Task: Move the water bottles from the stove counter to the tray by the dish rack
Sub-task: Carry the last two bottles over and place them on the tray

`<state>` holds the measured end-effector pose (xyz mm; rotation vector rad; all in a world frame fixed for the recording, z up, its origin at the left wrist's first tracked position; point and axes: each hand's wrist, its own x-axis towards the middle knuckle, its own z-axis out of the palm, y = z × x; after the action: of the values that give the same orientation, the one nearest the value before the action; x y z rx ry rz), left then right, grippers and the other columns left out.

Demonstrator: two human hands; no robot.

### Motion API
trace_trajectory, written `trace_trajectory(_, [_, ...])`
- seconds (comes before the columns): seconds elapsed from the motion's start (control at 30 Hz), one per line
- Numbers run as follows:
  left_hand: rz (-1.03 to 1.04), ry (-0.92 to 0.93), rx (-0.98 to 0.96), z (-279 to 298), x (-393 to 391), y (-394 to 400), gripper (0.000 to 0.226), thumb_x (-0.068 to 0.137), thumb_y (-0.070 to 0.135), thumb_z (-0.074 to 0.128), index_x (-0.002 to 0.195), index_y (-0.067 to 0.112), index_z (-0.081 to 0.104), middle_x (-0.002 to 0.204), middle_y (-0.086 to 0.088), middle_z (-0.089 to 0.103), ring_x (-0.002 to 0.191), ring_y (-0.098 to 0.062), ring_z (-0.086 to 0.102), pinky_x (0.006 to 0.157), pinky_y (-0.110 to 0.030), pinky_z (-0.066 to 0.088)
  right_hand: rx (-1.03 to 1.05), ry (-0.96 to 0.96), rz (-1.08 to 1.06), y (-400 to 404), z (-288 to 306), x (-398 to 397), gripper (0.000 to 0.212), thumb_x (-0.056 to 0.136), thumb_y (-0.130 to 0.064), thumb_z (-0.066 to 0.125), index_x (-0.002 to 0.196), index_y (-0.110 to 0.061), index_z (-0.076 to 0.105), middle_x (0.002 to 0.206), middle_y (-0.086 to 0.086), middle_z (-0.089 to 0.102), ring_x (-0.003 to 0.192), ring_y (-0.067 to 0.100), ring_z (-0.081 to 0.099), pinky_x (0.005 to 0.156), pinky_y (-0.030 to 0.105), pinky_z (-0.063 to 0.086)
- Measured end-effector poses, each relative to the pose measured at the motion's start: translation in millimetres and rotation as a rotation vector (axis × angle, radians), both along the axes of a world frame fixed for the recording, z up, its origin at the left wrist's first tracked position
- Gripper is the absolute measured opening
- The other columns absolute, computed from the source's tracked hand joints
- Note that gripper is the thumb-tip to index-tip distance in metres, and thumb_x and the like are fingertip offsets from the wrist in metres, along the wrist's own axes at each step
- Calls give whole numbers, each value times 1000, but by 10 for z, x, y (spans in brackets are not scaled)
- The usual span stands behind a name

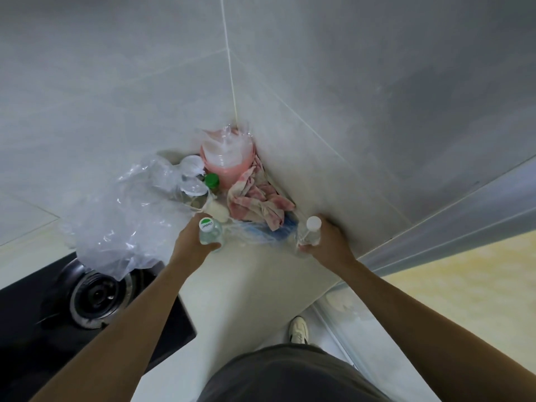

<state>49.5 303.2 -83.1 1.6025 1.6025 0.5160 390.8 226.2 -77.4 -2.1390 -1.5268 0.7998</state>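
My left hand [193, 240] grips a clear water bottle [209, 232] with a green-and-white cap, held upright over the white counter [246, 285]. A second clear water bottle [311, 232], this one with a plain white cap, is in the grip of my right hand [327, 242] close to the right wall. Both bottles are at the corner of the counter beside the stove. A bottle with a green cap [211, 180] stands further back among the clutter. The tray and the dish rack are out of view.
A crumpled clear plastic bag [124, 219] lies over the edge of the black gas stove [87, 309]. In the corner stand a pink container [227, 158] and a pink checked cloth [258, 203]. Tiled walls close the corner on both sides.
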Motion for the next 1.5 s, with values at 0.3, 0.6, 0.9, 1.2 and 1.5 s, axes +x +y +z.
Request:
trace_trajectory(0.3, [28,-43,-114,-1,-116,-211,58,74,24,96,121,23,62,110,4,72,105,-24,67,88,-38,51,-25,-2,43,-171,5,-98,64,69,-47,96,114,-26,54,100,-8,66,92,20,66,80,34,54])
trace_trajectory(0.6, [38,-287,-110,236,-403,-612,51,71,35,95,115,29,68,109,5,78,105,-15,73,91,-37,58,-44,253,26,-492,173,-601,57,67,-47,93,115,-32,66,98,-16,72,94,10,72,91,38,60])
trace_trajectory(0.9, [220,-582,-27,997,-660,-1250,44,81,27,85,121,15,71,106,2,81,99,-12,77,81,-22,58,153,691,166,-678,922,-1159,48,83,-7,87,126,-16,69,116,4,79,107,18,76,90,32,61])
trace_trajectory(1.2, [551,-632,94,1511,-724,-2527,28,92,41,78,113,22,75,97,7,82,91,-10,77,83,-29,59,-67,1141,141,-1227,1244,-1770,19,97,-29,72,115,-26,76,103,2,81,94,23,76,79,40,61])
trace_trajectory(1.5, [855,-656,200,1619,-1045,-4325,34,83,54,83,105,30,74,99,6,78,91,-14,75,82,-31,58,-380,1238,388,-2332,1246,-2465,46,92,-45,75,116,-6,71,99,15,75,81,29,71,73,42,57])
